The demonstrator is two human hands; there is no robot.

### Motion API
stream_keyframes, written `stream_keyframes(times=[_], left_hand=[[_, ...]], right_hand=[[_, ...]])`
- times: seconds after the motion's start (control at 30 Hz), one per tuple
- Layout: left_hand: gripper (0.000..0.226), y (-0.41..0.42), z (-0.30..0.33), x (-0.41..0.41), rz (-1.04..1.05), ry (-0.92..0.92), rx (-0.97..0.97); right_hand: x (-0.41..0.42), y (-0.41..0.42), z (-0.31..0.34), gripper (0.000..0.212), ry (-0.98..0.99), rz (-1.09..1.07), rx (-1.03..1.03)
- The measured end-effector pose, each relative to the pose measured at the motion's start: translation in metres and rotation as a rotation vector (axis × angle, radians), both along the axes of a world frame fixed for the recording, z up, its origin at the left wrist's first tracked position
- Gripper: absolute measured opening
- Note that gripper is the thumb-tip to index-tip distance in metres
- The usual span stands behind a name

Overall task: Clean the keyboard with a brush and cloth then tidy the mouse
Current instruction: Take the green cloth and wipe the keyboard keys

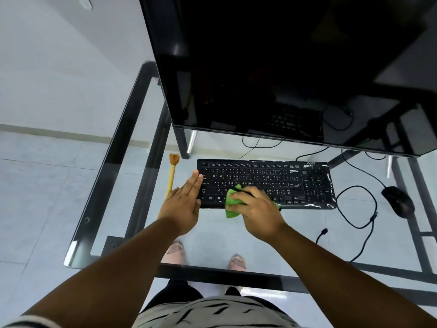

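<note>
A black keyboard lies on the glass desk below the monitor. My right hand is shut on a green cloth, pressed on the keyboard's lower left keys. My left hand lies flat with fingers together against the keyboard's left edge. A wooden brush with tan bristles rests on the glass just left of the keyboard, bristles pointing away from me. The black mouse sits to the right of the keyboard, its cable looped loosely over the glass.
A large dark monitor stands at the back of the desk, overhanging the keyboard. More cables trail behind the keyboard. A loose plug end lies near my right forearm. The black desk frame runs along the near edge.
</note>
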State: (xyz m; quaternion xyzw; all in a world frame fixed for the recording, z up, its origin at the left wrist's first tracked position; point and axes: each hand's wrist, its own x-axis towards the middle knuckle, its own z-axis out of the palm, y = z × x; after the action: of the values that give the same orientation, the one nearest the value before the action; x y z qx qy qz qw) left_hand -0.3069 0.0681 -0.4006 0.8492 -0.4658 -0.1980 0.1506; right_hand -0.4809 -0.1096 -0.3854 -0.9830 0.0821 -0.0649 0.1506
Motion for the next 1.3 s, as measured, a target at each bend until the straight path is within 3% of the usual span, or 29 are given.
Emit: stream_keyframes(times=[0.37,0.53,0.73,1.0,1.3], left_hand=[[0.064,0.002,0.004,0.007,-0.034,-0.006,-0.014],[0.064,0.002,0.005,0.008,-0.057,0.002,-0.002],[0.064,0.003,0.002,0.008,-0.056,0.007,-0.018],[0.066,-0.001,0.003,0.004,-0.01,0.003,-0.027],[0.065,-0.001,-0.001,0.004,-0.007,0.05,-0.037]], right_hand=[[0.018,0.015,0.002,0.053,0.007,0.011,0.015],[-0.018,-0.016,-0.003,0.045,0.013,0.001,-0.035],[-0.019,-0.014,0.007,0.04,-0.11,-0.056,-0.017],[0.011,0.009,-0.001,0.039,-0.016,0.088,-0.054],[-0.014,-0.014,0.002,0.033,0.0,0.015,-0.027]])
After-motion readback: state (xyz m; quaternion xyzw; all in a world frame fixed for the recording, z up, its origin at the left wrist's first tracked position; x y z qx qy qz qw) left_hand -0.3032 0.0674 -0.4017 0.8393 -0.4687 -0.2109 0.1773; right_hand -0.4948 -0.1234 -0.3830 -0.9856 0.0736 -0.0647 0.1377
